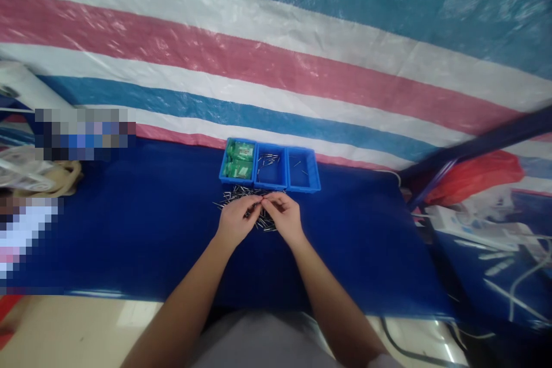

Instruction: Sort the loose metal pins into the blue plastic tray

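My left hand (238, 215) and my right hand (284, 214) meet at the fingertips over a pile of thin, dark, shiny metal pieces (266, 223) on the blue table. Both are closed in a pinch, and whatever lies between the fingertips is too small to make out. Just behind the pile stand three joined blue bins. Green packets (238, 169) fill the left bin (223, 171). Several thin metal pieces lie in the middle bin (271, 175), and a few more in the right bin (304, 180). My hands hide part of the pile.
The blue tabletop (146, 224) stretches to both sides. A striped plastic sheet (276, 63) hangs behind it. Plastic bags and a tape-like ring (64, 178) are at the left; a red bag (478, 175), a white power strip (466, 221) and cables lie at the right.
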A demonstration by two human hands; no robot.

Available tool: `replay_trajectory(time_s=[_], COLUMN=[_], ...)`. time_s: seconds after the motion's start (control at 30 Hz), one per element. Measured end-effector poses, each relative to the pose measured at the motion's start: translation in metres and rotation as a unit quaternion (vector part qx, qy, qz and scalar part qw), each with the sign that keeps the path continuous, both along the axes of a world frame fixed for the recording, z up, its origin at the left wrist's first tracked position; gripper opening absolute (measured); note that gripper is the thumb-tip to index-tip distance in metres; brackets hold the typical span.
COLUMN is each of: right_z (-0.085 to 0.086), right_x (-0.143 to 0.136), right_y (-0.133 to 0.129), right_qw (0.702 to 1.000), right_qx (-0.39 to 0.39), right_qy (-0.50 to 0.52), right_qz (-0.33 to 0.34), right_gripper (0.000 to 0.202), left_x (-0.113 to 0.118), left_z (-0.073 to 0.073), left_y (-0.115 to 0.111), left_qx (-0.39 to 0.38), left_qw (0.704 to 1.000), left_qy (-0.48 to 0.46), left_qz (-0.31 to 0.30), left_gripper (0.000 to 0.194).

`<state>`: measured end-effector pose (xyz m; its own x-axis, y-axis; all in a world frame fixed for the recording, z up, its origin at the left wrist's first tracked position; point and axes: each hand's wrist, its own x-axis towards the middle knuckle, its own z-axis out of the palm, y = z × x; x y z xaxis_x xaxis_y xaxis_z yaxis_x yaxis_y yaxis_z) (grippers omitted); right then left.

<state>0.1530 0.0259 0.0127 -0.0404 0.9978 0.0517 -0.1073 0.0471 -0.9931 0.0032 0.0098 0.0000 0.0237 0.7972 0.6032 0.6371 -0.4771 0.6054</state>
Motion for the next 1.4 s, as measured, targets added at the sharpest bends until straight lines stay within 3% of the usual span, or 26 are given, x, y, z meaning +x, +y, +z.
replay_trajectory(time_s=[0.13,0.4,1.03,1.4], right_z=[0.003,0.0026,0.0086,0.0052], right_x=[0.0002,0.0045,0.0068,0.004], right_y=[0.0004,-0.0016,0.0001,-0.0022], right_qw=[1.0,0.994,0.998,0.994], right_qx=[-0.017,0.021,0.02,0.03], right_qy=[-0.024,-0.104,-0.056,-0.1], right_qz=[0.012,-0.003,0.018,0.007], right_gripper=[0.02,0.018,0.036,0.022], left_x=[-0.0014,-0.0012,-0.0047,-0.0061], left_z=[-0.0001,0.0015,0.0007,0.0031], left_y=[0.0008,-0.0004,0.0002,-0.0009], left_qx=[0.009,-0.007,0.015,-0.012], left_qw=[1.0,1.0,0.998,0.998], left_qy=[0.0,-0.009,0.029,0.058], left_qz=[0.002,-0.008,-0.054,0.009], left_gripper=[0.016,0.015,0.016,0.016])
